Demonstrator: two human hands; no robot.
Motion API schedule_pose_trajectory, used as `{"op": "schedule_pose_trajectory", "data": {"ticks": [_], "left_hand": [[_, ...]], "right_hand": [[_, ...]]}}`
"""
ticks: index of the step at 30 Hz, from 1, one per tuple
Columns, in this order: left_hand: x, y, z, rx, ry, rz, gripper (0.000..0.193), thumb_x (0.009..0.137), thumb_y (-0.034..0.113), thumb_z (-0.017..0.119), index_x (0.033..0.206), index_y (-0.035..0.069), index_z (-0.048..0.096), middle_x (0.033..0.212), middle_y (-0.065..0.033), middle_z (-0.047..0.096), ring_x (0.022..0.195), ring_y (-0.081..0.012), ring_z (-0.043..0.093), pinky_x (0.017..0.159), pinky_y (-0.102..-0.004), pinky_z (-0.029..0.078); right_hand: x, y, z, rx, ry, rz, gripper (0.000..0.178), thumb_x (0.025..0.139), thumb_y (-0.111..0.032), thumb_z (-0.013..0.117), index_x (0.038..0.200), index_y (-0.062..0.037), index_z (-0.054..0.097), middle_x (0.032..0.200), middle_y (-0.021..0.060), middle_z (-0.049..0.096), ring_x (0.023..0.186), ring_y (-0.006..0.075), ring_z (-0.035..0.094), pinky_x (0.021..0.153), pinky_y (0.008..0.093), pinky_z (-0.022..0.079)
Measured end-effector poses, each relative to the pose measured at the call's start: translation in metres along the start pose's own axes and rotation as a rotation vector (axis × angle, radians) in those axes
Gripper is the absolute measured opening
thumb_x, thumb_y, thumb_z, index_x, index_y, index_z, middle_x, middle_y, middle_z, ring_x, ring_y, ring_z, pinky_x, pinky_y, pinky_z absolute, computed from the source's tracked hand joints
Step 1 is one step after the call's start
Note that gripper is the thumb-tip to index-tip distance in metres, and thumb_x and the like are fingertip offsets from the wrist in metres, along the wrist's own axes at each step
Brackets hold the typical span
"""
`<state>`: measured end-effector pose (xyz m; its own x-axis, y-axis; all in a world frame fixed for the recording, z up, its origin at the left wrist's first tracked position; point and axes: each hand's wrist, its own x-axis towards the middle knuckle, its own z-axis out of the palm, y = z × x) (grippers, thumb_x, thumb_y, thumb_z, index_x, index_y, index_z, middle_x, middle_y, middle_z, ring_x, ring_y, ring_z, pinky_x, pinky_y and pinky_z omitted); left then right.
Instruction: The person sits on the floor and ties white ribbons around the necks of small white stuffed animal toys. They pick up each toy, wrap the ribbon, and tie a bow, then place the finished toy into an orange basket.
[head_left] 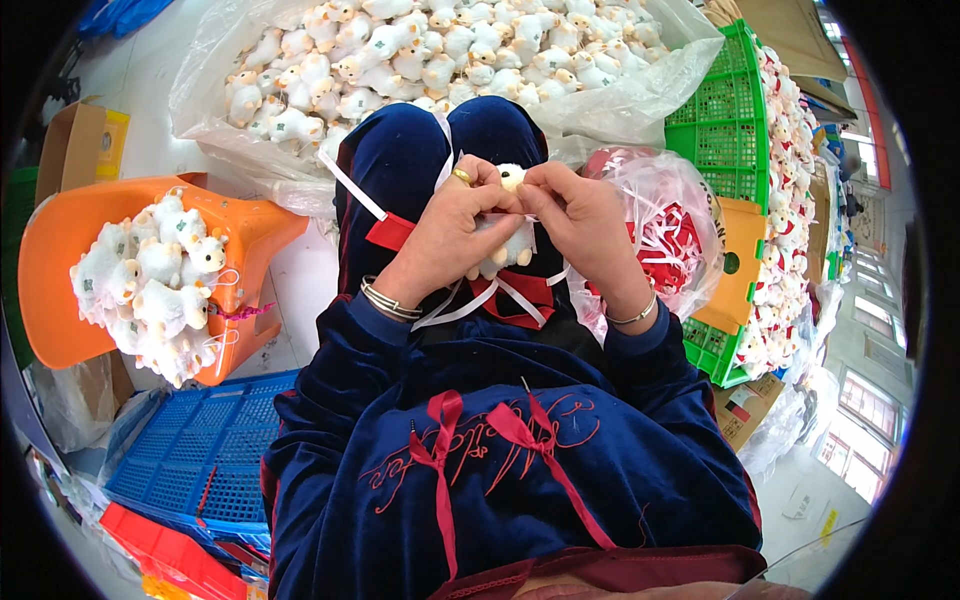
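Above my lap, a small white plush animal toy (513,248) with a cream head and dark eye is held between both hands. My left hand (462,218) is closed around the toy's left side, thumb and fingers near its neck. My right hand (580,212) pinches at the other side, just below the head; whether a thin ribbon lies between these fingertips is hidden. Red cloth pieces with white ribbons lie on my lap, one red piece (390,232) beside my left wrist. Another red piece (524,306) sits below the toy.
Many white plush toys (390,55) fill a clear plastic sack ahead. An orange chair (60,270) at left bears more toys. To the right are a plastic bag (690,195) of red ribboned pieces and a green crate (715,110). A blue crate (215,430) stands at lower left.
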<state>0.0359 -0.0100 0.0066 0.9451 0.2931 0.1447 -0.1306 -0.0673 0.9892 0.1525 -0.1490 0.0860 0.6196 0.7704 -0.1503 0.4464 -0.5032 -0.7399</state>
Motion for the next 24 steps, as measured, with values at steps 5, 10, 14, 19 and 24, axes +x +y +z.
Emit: {"op": "schedule_pose_trajectory", "data": {"ticks": [5, 10, 14, 19, 24], "left_hand": [[-0.002, -0.001, 0.004, -0.006, 0.059, -0.038, 0.010, 0.087, 0.006, 0.075, 0.093, -0.001, 0.071, 0.099, -0.0052, 0.051, 0.091, -0.0158, 0.054, 0.079, -0.0268, 0.047], [-0.003, 0.002, 0.007, 0.036, 0.089, -0.059, 0.011, 0.088, 0.008, 0.073, 0.095, -0.001, 0.071, 0.102, -0.0076, 0.052, 0.091, -0.0179, 0.056, 0.079, -0.0280, 0.048], [-0.002, 0.005, 0.004, -0.059, 0.050, -0.104, 0.011, 0.090, 0.008, 0.071, 0.097, 0.000, 0.071, 0.103, -0.0071, 0.053, 0.092, -0.0168, 0.056, 0.079, -0.0276, 0.048], [-0.001, 0.001, 0.001, -0.019, 0.029, -0.062, 0.012, 0.092, 0.010, 0.070, 0.098, 0.000, 0.070, 0.105, -0.0078, 0.054, 0.095, -0.0186, 0.056, 0.082, -0.0294, 0.049], [-0.001, 0.003, 0.001, -0.032, 0.019, -0.097, 0.012, 0.093, 0.011, 0.069, 0.097, -0.001, 0.070, 0.106, -0.0076, 0.054, 0.095, -0.0180, 0.056, 0.081, -0.0287, 0.048]], "right_hand": [[-0.006, -0.007, 0.004, -0.169, -0.002, -0.080, 0.009, 0.100, -0.010, 0.064, 0.105, -0.0019, 0.064, 0.079, 0.0126, 0.066, 0.069, 0.0232, 0.065, 0.064, 0.0338, 0.050], [-0.005, -0.002, 0.010, -0.069, -0.016, -0.097, 0.010, 0.099, -0.015, 0.063, 0.102, -0.0056, 0.064, 0.086, 0.0181, 0.067, 0.079, 0.0371, 0.067, 0.067, 0.0404, 0.052], [-0.003, 0.024, 0.004, 0.205, -0.084, -0.103, 0.011, 0.097, -0.010, 0.069, 0.103, -0.0016, 0.066, 0.082, 0.0106, 0.067, 0.071, 0.0232, 0.064, 0.068, 0.0339, 0.051], [0.001, 0.037, -0.006, 0.301, -0.216, -0.182, 0.008, 0.094, -0.005, 0.071, 0.098, 0.0006, 0.069, 0.082, 0.0061, 0.068, 0.074, 0.0153, 0.063, 0.069, 0.0288, 0.051], [0.003, 0.028, -0.013, 0.200, -0.227, -0.174, 0.007, 0.092, -0.005, 0.073, 0.095, 0.0008, 0.069, 0.083, 0.0071, 0.069, 0.074, 0.0162, 0.064, 0.069, 0.0288, 0.052]]}}
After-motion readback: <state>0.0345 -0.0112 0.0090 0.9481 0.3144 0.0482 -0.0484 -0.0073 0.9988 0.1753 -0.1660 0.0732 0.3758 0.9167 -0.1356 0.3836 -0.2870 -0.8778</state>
